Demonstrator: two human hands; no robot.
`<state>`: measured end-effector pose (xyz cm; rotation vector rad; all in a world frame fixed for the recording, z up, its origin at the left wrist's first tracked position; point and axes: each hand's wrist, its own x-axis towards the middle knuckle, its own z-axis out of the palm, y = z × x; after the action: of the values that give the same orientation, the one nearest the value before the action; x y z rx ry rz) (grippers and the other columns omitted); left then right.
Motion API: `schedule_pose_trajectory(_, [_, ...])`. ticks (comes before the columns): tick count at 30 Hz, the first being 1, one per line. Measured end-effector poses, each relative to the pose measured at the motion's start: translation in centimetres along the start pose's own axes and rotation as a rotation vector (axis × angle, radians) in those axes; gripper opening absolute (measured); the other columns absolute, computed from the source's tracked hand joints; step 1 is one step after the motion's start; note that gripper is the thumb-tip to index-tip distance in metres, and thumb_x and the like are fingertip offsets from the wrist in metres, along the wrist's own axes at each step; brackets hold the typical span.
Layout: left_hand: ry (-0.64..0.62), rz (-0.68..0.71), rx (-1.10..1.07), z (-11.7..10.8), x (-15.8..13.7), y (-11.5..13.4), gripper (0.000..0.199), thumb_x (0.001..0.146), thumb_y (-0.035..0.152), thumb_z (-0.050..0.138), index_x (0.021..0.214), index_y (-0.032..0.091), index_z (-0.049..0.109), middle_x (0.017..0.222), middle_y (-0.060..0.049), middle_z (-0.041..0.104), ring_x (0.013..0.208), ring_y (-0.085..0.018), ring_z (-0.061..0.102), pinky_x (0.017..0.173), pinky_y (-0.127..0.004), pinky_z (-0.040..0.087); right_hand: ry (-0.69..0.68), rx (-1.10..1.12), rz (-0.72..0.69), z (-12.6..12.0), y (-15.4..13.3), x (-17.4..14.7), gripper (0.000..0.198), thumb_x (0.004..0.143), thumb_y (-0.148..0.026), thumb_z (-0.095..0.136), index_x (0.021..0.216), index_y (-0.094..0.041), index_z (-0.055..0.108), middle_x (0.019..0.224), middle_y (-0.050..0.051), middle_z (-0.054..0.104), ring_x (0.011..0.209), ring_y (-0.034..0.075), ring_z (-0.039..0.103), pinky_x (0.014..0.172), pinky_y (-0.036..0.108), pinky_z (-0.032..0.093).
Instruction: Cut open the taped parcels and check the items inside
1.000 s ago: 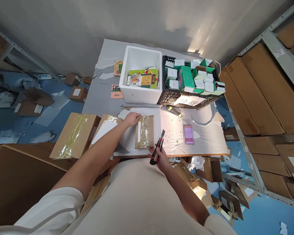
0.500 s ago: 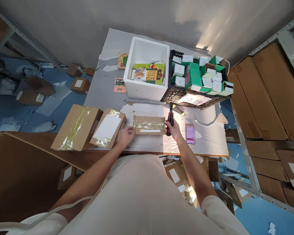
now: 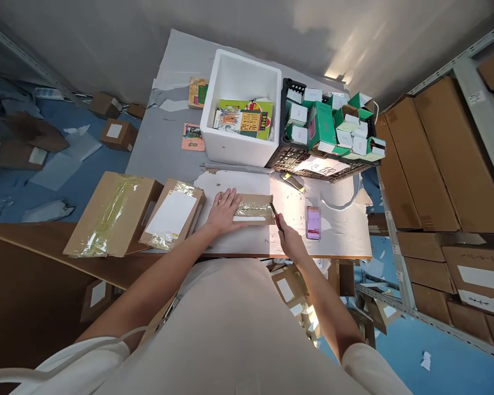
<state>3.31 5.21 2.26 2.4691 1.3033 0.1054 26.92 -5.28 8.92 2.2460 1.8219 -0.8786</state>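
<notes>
The left hand [image 3: 224, 207] lies flat, fingers spread, on the left part of a small taped parcel [image 3: 253, 209] — its grip is wide open, pressing down rather than clasping. The parcel rests lengthwise on the white bench [image 3: 337, 233], close to the near edge and straight in front of the person. The right hand [image 3: 290, 241] is closed round a red-and-black box cutter [image 3: 275, 217], whose tip meets the parcel's right end.

Just right of that hand a phone [image 3: 313, 222] lies on the bench, its screen lit. To the left, two bigger cardboard boxes sit side by side: one with a white label [image 3: 170, 215] just beside the parcel, and a larger one [image 3: 114, 213] with shiny tape beyond it. At the back of the bench stand a white foam box [image 3: 241, 96] holding colourful books and, touching it on the right, a black crate [image 3: 296, 159] heaped with green and white cartons. Shelves of brown boxes [image 3: 420, 159] line the right side — scraps of card litter the blue floor [image 3: 57, 170].
</notes>
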Motion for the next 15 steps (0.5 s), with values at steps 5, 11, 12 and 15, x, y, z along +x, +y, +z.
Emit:
schedule_pose_trajectory(5, [0.015,-0.025,-0.024,0.4,-0.3,0.0,0.102,0.071,0.073,0.049,0.149,0.012,0.022,0.155,-0.018,0.019,0.144,-0.035,0.013,0.115,-0.051,0.001,-0.003,-0.262,0.155,1.0,-3.0,-0.6,0.074,0.09,-0.007,0.033,0.152,-0.026,-0.002,0.1,0.012,0.06,0.078,0.022,0.065,0.068,0.031,0.045])
schedule_pose_trajectory(11, [0.03,-0.053,-0.054,0.6,-0.4,0.3,0.102,0.071,0.073,0.05,0.148,0.011,0.025,0.153,-0.019,0.024,0.142,-0.037,0.017,0.115,-0.051,0.003,-0.044,-0.306,0.262,0.6,-5.9,0.1,0.074,0.089,-0.005,0.035,0.152,-0.02,-0.002,0.096,0.015,0.063,0.085,0.024,0.067,0.069,0.031,0.047])
schedule_pose_trajectory(12, [0.031,-0.061,-0.045,0.6,-0.4,0.4,0.102,0.071,0.073,0.049,0.148,0.01,0.025,0.153,-0.019,0.024,0.142,-0.037,0.017,0.115,-0.051,0.003,-0.064,-0.307,0.254,0.2,-6.0,0.2,0.075,0.089,-0.006,0.037,0.152,-0.019,-0.002,0.095,0.015,0.064,0.086,0.024,0.067,0.069,0.03,0.047])
schedule_pose_trajectory(15, [0.029,-0.066,-0.021,0.6,-0.4,0.5,0.102,0.072,0.075,0.047,0.148,0.011,0.025,0.153,-0.02,0.023,0.142,-0.036,0.017,0.114,-0.05,0.003,-0.121,-0.321,0.224,-1.2,-6.1,0.4,0.075,0.087,-0.006,0.04,0.152,-0.017,0.003,0.092,0.014,0.065,0.087,0.024,0.066,0.068,0.029,0.047])
